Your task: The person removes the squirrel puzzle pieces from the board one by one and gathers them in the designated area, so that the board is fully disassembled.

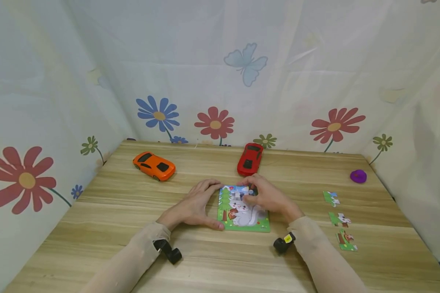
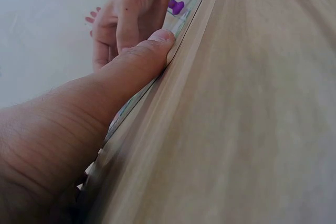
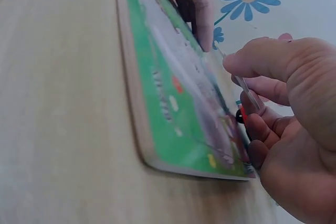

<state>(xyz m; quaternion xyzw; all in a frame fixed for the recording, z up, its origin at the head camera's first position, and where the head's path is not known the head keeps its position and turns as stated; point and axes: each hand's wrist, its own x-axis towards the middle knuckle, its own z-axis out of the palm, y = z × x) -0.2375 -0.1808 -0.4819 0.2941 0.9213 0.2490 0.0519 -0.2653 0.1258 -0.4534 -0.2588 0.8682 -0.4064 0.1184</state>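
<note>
A puzzle board (image 1: 242, 217) with a white cartoon animal, green trees and a green border lies on the wooden table in front of the person. Along its left side rests the left hand (image 1: 194, 207), thumb at the lower left corner and fingers reaching the upper left one. Over the board's upper part, the right hand (image 1: 269, 196) pinches a thin puzzle piece (image 3: 251, 95) between thumb and fingers. In the right wrist view this piece is tilted and close above the picture. Part of the board's upper right is hidden by the right hand.
Three puzzle pieces lie in a column at the right: a top piece (image 1: 331, 198), a middle one (image 1: 339, 219) and a lower one (image 1: 346, 241). Behind stand an orange toy car (image 1: 154, 166) and a red toy car (image 1: 250, 159). A small purple object (image 1: 358, 176) sits far right.
</note>
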